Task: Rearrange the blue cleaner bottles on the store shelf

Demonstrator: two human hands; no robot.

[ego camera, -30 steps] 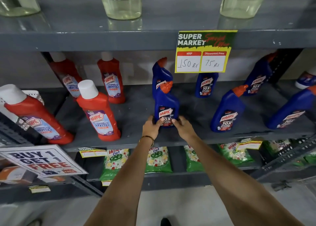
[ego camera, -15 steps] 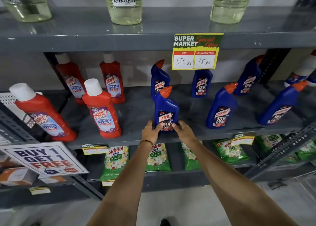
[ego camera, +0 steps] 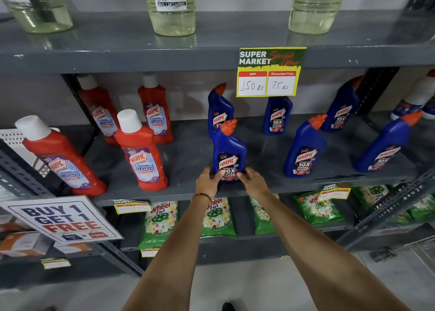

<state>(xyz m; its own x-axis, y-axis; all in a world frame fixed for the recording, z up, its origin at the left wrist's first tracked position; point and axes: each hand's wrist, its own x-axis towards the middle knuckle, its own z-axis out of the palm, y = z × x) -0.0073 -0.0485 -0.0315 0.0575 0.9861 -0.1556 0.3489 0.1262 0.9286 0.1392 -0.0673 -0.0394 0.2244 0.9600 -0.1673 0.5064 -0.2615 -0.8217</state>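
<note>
Little has changed over the last second: my left hand [ego camera: 208, 181] and right hand [ego camera: 253, 180] stay clamped on the front blue plastic cleaner bottle [ego camera: 228, 154] (upright, at the grey metal shelf [ego camera: 188, 160] front edge); I judge it is nearly placed.

Blue cleaner bottle [ego camera: 228, 154] at shelf front: "HARPIC", "POWER PLUS", "10X TOTAL CLEAN"
Other blue bottles [ego camera: 304, 149]: "HARPIC", "10X TOTAL CLEAN"
Red bottles [ego camera: 141, 156]: "HARPIC", "BATHROOM CLEANER", "10X"
Yellow price tag [ego camera: 269, 72] on upper shelf edge: "SUPER MARKET", "MRP 150 Rs", "Discounted Price 75 Rs"
White sign [ego camera: 63, 219] at lower left: "BUY 1 GET 1 FREE"
Clear bottle sticker [ego camera: 171, 0]: barcode, "BUY 1 GET 1 FREE"
Green packets [ego camera: 160, 221]: "Active Wheel 2in1"
Small lower tags [ego camera: 334, 190]: "SUPER MARKET"; prices unreadable
</note>
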